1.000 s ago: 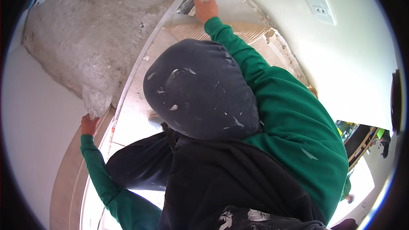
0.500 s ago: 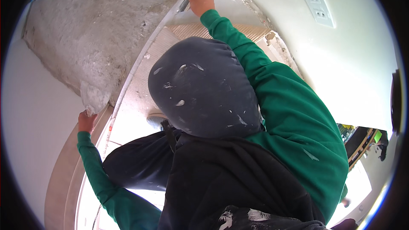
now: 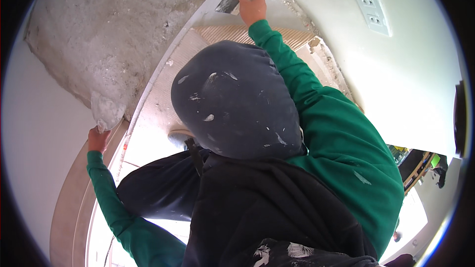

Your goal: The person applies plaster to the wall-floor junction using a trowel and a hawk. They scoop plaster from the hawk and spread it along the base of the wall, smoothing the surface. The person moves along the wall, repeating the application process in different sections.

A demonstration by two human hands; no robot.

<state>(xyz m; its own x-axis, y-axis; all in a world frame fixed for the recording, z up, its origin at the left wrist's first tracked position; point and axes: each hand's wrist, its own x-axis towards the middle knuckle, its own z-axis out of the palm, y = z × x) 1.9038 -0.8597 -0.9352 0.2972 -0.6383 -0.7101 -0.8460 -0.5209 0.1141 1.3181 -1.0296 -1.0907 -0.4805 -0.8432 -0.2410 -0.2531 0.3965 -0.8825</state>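
Observation:
My right hand (image 3: 251, 9) grips the pale handle of a flat metal trowel (image 3: 229, 0) at the top centre, its blade over a smooth grey band beside a long pale strip (image 3: 162, 65). Below the blade lies combed, ridged material (image 3: 222, 33). At the left, my left hand (image 3: 98, 140) has its fingers closed on the narrow end of a whitish, smeared object (image 3: 110, 113), whose exact kind I cannot make out, against the rough grey surface. A large dark grey, paint-flecked mass of clothing (image 3: 232, 99) hides much of the middle.
Rough concrete (image 3: 99, 29) fills the upper left, bordered by a pale wall (image 3: 34, 133). The white wall at right carries a socket plate (image 3: 371, 7). A curved light brown band (image 3: 69, 207) runs at lower left. Behind my right arm are a wooden-edged object (image 3: 415, 173) and assorted items.
The trowel first tilted toward the pale strip; since then my right hand has shifted right and the blade shows flat again. My left hand has drifted slightly left with what it holds.

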